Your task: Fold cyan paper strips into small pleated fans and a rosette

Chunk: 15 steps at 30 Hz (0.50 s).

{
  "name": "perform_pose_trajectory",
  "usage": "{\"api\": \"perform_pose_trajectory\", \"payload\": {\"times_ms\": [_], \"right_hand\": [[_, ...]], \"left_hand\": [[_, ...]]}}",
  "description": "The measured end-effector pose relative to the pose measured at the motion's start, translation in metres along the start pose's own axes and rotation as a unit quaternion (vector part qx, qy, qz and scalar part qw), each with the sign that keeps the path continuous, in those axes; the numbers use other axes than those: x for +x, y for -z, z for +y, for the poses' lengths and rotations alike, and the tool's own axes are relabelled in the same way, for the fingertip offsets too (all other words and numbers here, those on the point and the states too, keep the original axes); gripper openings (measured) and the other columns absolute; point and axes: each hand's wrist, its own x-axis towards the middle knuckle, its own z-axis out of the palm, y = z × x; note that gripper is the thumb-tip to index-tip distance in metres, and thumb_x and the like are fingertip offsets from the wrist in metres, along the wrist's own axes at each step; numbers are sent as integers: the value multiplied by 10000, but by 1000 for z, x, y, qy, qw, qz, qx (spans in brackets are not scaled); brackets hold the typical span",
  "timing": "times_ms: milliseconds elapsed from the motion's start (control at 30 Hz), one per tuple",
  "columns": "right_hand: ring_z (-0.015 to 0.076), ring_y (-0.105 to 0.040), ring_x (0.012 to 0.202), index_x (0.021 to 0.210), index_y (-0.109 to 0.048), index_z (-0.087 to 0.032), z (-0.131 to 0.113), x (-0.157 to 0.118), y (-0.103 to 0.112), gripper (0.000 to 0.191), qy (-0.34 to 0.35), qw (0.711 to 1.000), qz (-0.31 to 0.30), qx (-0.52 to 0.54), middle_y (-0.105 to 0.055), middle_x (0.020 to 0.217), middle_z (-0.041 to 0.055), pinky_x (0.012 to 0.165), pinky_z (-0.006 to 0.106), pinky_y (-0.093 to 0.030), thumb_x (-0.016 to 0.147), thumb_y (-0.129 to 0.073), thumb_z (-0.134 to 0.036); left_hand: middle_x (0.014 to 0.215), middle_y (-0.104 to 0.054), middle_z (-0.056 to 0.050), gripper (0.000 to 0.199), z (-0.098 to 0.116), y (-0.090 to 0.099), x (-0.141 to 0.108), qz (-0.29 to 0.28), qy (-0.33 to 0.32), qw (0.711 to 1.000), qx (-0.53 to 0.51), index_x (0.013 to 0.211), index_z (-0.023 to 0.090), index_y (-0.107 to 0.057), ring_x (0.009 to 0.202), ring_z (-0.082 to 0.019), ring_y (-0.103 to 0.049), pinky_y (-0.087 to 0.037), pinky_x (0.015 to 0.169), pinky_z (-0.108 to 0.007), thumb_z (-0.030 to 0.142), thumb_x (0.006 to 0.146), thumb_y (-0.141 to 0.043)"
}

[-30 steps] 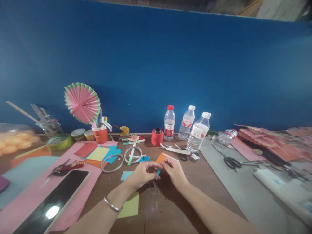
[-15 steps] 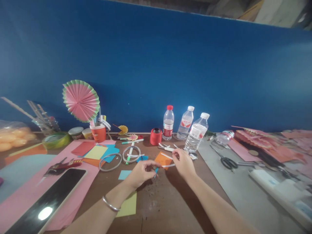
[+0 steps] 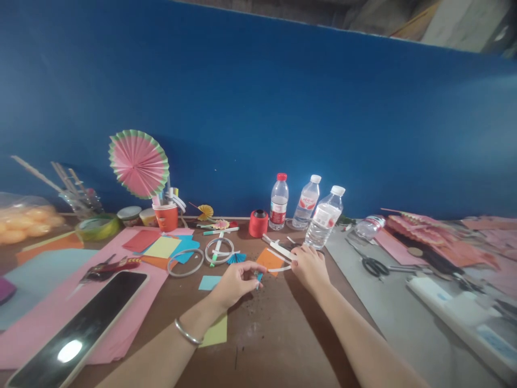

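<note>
My left hand, with a silver bangle on its wrist, pinches a small blue paper piece over the brown table. To its right my right hand has its fingers closed on the near end of a white tool lying beside the bottles; what kind of tool it is I cannot make out. Between the hands lies an orange paper square with a white strip across it. Just behind my left hand sits a small blue folded fan.
Three bottles stand behind my right hand, the nearest a tilted one. A red spool is left of them. Scissors lie right, a phone left. A red cup holds pens near a pink pleated fan.
My right hand has moved slightly right and down onto the white tool, which now lies at a steeper slant. My left hand keeps its pinch. The camera view has shifted a little.
</note>
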Motion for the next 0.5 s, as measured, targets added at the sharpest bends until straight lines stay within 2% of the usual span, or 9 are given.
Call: {"api": "perform_pose_trajectory", "payload": {"times_ms": [300, 367, 500], "right_hand": [[152, -461, 744, 703, -534, -186, -11, -6, 8, 38, -13, 998, 16, 65, -549, 758, 6, 651, 255, -268, 695, -507, -211], [148, -464, 731, 701, -529, -184, -15, -8, 6, 38, 9, 996, 19, 85, -544, 749, 5, 639, 247, -279, 702, -496, -203], [155, -485, 745, 722, -553, -188, -21, -10, 3, 85, 98, 987, -7, 125, -551, 736, 5, 662, 247, -319, 741, -489, -242]], "left_hand": [[639, -584, -2, 316, -5, -2, 2, 44, -11, 999, 11, 955, 146, -600, 676, -155, -605, -418, 564, -228, 111, 656, -505], [629, -578, 2, 302, -7, -1, 3, 63, -20, 998, 19, 950, 150, -598, 659, -148, -596, -424, 571, -231, 124, 664, -505], [605, -538, 25, 276, -7, -1, 6, 95, -41, 994, 26, 938, 157, -601, 602, -120, -557, -424, 578, -231, 145, 677, -509]]}}
